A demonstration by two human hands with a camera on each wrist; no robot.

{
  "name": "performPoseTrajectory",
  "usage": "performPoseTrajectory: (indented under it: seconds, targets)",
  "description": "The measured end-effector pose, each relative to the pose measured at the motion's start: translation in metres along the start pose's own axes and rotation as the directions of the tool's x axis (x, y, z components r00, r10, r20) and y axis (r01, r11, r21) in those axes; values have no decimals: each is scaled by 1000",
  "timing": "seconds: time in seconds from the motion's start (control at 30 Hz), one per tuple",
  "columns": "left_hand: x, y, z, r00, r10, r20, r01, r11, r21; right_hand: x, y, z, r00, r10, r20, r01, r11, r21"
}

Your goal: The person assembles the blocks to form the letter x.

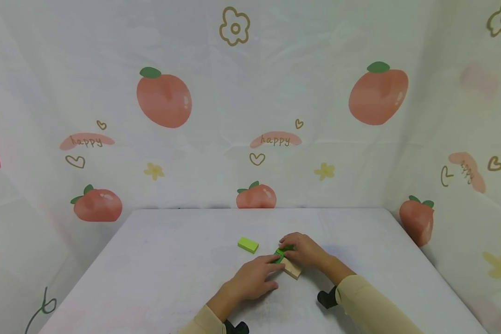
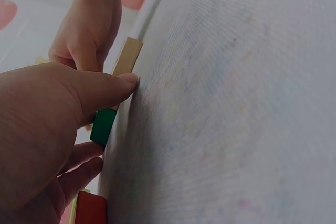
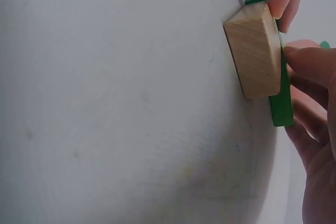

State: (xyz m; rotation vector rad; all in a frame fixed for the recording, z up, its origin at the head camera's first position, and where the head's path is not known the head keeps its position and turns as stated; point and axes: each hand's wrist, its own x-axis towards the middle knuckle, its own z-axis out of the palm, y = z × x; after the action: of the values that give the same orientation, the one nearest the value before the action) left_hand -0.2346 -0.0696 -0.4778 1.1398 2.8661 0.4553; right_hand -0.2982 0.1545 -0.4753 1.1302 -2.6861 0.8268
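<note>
Head view has the wooden block set on the table, a little nearer the right edge than the left, with a green block close along its far side. That green block is pinched by the right hand; the fingers of the left hand are held fairly straight, its thumb apart, and are laid against the cluster. The wooden block could be nudged askew, it is judged, if unequal pressure were applied from the two sides. Its long axis is laid slantwise, from toward the far-left corner to toward the near-right; a lime block, toward the far-left corner, is turned much the same way. The green block's full axis cannot be told, being partly covered by fingers.
</note>
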Motion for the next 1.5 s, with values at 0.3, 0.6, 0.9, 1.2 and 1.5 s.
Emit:
performPoseTrajectory:
  seconds: [0.3, 0.6, 0.9, 1.2, 1.5]
  targets:
    - [0, 1, -1, 1000, 9, -14, -9, 1000, 11, 0, 2, 0, 1000, 3, 4, -3, 1000, 15]
    - [-1, 1, -1, 1000, 5, -4, -5, 1000, 2, -1, 3, 1, 1000, 27, 11, -27, 999, 31]
    - [-1, 0, -2, 999, 28, -27, -27, 999, 23, -2, 2, 0, 1000, 5, -17, -4, 999, 43]
    - [2, 0, -2, 999, 18, -34, -17, 1000, 15, -10, 1, -4, 991, -6, -132, 4, 1000, -14]
    - [3, 1, -1, 1000, -4, -25, 4, 1000, -8, -26, 5, -3, 984, -50, -171, 39, 997, -68]
